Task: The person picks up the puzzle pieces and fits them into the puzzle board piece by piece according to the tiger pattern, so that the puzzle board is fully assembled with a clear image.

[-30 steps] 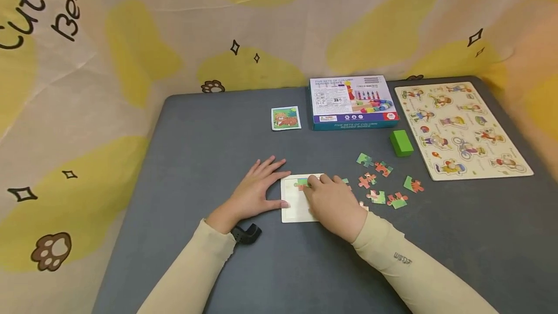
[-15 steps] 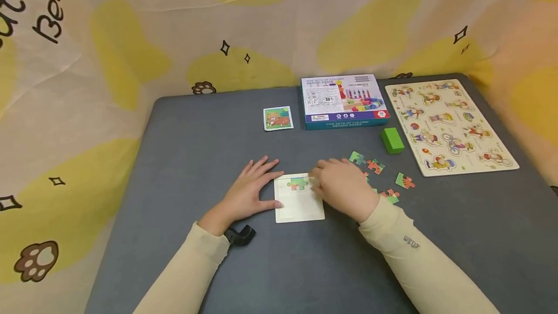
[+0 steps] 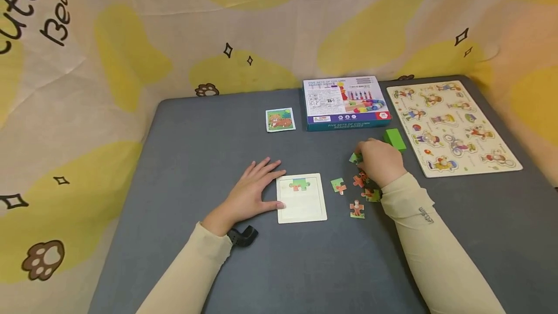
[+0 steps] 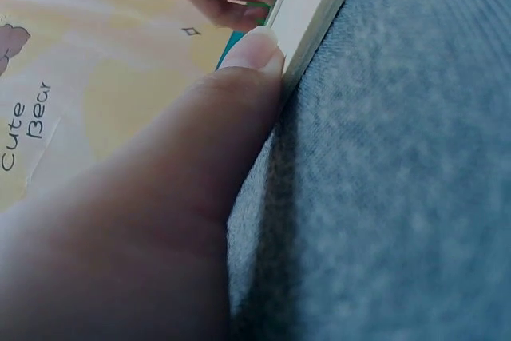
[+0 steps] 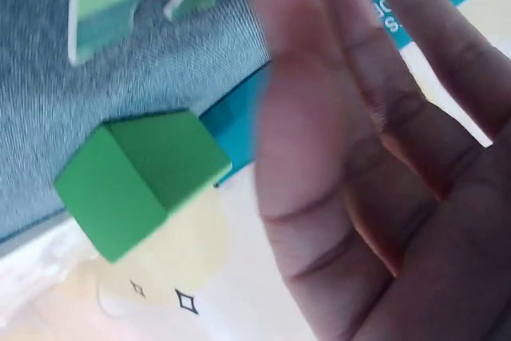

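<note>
My left hand [image 3: 250, 195] lies with spread fingers at the left side of a white puzzle board [image 3: 301, 210]; its thumb [image 4: 251, 49] rests on the board's edge. One green and orange jigsaw piece [image 3: 299, 185] lies near the top of the board. My right hand [image 3: 381, 161] is over the loose pieces, its fingertips right at a green piece [image 3: 354, 158]. In the right wrist view its thumb and fingers stand apart and the tips are hidden. A green and orange piece [image 3: 338, 186] and an orange one [image 3: 357, 209] lie between the board and that hand.
A green block [image 3: 394, 139] stands just beyond my right hand. Behind are a boxed toy [image 3: 346, 103] and a picture card [image 3: 280, 120] of an animal. A large figure puzzle board [image 3: 453, 127] lies at the right. A patterned cloth [image 3: 261, 23] hangs behind the table.
My right hand has moved from the board right and away to the loose pieces, uncovering the board's right part and the pieces beside it. My left hand stays at the board's left edge.
</note>
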`<state>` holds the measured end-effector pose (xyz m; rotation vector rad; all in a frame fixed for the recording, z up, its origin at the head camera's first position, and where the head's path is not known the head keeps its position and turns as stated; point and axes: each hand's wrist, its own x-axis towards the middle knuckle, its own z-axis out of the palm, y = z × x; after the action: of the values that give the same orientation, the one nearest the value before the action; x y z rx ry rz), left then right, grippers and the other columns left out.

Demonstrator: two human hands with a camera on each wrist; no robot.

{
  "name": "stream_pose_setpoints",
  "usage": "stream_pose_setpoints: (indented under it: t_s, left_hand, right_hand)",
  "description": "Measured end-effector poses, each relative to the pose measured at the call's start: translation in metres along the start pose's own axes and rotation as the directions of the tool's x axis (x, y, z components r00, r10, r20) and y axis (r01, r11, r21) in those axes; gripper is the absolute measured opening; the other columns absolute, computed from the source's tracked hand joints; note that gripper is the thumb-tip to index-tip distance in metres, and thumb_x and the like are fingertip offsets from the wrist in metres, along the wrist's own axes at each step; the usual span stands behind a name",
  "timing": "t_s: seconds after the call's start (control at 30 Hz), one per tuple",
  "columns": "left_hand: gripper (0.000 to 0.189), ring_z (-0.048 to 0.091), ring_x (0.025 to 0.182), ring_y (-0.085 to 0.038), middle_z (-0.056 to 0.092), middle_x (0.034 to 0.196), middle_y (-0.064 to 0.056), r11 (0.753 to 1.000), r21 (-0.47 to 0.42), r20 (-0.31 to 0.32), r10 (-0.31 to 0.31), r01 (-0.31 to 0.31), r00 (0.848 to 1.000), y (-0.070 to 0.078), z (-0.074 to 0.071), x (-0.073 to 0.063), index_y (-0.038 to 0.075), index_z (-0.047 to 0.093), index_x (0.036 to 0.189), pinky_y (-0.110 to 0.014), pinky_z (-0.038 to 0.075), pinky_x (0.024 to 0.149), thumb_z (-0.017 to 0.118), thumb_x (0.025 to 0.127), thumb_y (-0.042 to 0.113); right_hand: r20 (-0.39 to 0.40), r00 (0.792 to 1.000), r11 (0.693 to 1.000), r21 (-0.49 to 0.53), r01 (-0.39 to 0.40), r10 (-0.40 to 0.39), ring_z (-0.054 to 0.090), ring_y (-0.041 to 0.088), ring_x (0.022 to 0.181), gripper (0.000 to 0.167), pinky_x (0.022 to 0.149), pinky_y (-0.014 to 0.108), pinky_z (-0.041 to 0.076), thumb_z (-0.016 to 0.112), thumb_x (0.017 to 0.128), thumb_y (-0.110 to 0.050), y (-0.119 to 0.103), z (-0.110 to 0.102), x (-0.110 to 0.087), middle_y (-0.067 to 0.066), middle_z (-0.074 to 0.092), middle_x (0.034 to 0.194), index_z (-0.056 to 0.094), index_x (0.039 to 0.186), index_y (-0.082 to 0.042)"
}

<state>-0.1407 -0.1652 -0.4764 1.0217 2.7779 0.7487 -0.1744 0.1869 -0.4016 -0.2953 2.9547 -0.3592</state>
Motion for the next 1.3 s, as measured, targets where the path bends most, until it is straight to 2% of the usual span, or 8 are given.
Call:
stream_pose_setpoints:
  t_s: [0.17,0.3,0.47,0.6,0.7,0.93,1.03,1.3]
  left_hand:
    - [0.073,0.018,0.159,-0.026,0.034,0.168,-0.001,0.999,0.016,0.003,0.030,-0.030,1.000,0.002,-0.002,0.002,0.026,0.055,0.154,-0.057,0.005,0.127,0.081,0.090,0.052]
    - [0.063,0.022,0.158,-0.026,0.036,0.168,0.001,0.997,0.024,0.017,0.077,-0.078,0.997,0.002,-0.002,0.002,0.029,0.059,0.151,-0.061,0.006,0.126,0.077,0.094,0.049]
    - [0.048,0.021,0.158,-0.024,0.037,0.167,0.003,0.992,0.001,0.039,0.126,-0.126,0.991,0.003,0.001,0.001,0.031,0.057,0.152,-0.061,0.004,0.126,0.061,0.106,0.042]
    - [0.048,0.017,0.160,-0.022,0.034,0.169,0.005,0.991,0.040,0.066,0.125,-0.128,0.990,0.004,0.005,0.001,0.034,0.052,0.156,-0.058,0.003,0.126,0.047,0.110,0.047]
    - [0.049,0.015,0.160,-0.022,0.032,0.169,0.006,0.990,0.072,0.076,0.117,-0.122,0.990,0.005,0.007,0.000,0.036,0.051,0.157,-0.058,0.003,0.126,0.045,0.110,0.050]
    - [0.048,0.013,0.160,-0.020,0.032,0.169,0.007,0.991,0.075,0.089,0.103,-0.110,0.991,0.007,0.007,0.001,0.037,0.051,0.156,-0.058,0.002,0.126,0.046,0.110,0.049]
    - [0.047,0.013,0.160,-0.020,0.033,0.169,0.007,0.991,0.080,0.087,0.099,-0.106,0.991,0.007,0.008,0.000,0.037,0.052,0.156,-0.058,0.003,0.127,0.046,0.111,0.049]
    - [0.048,0.013,0.160,-0.019,0.032,0.169,0.008,0.993,0.077,0.087,0.083,-0.090,0.993,0.007,0.004,-0.001,0.037,0.051,0.156,-0.056,0.001,0.127,0.044,0.111,0.050]
  right_hand:
    - [0.017,1.000,0.999,0.031,0.012,-0.012,0.066,0.035,0.087,0.029,0.077,0.055,0.058,0.083,0.089,-0.007,0.004,0.001,0.003,0.022,0.070,0.107,0.073,0.114,0.001]
    - [0.016,0.999,0.998,0.041,0.041,-0.042,0.066,0.034,0.087,0.024,0.077,0.054,0.058,0.081,0.091,-0.006,0.004,0.001,0.004,0.021,0.070,0.108,0.076,0.114,-0.002]
    - [-0.029,0.993,0.991,0.064,0.120,-0.118,0.064,0.027,0.079,0.013,0.075,0.048,0.058,0.078,0.095,-0.008,-0.012,0.001,0.000,0.013,0.069,0.098,0.079,0.106,-0.002]
    - [-0.038,0.975,0.959,0.180,0.221,-0.217,0.060,0.021,0.073,0.007,0.072,0.042,0.057,0.079,0.094,-0.005,-0.030,0.006,-0.003,0.005,0.068,0.088,0.078,0.100,-0.003]
    - [-0.013,0.964,0.926,0.277,0.258,-0.265,0.059,0.018,0.070,0.011,0.068,0.037,0.055,0.080,0.092,-0.003,-0.043,0.013,-0.004,0.002,0.067,0.083,0.073,0.101,-0.006]
    - [0.037,0.962,0.884,0.404,0.234,-0.271,0.057,0.016,0.066,0.015,0.060,0.032,0.052,0.080,0.092,-0.001,-0.055,0.027,-0.005,0.001,0.065,0.082,0.069,0.096,-0.010]
    - [0.040,0.962,0.886,0.401,0.233,-0.271,0.055,0.015,0.064,0.014,0.058,0.031,0.049,0.082,0.091,-0.004,-0.060,0.033,-0.005,-0.001,0.062,0.077,0.070,0.092,-0.010]
    - [0.000,0.973,0.927,0.303,0.219,-0.230,0.056,0.015,0.066,0.012,0.063,0.032,0.049,0.085,0.089,-0.011,-0.067,0.042,-0.003,-0.002,0.062,0.074,0.074,0.089,-0.009]
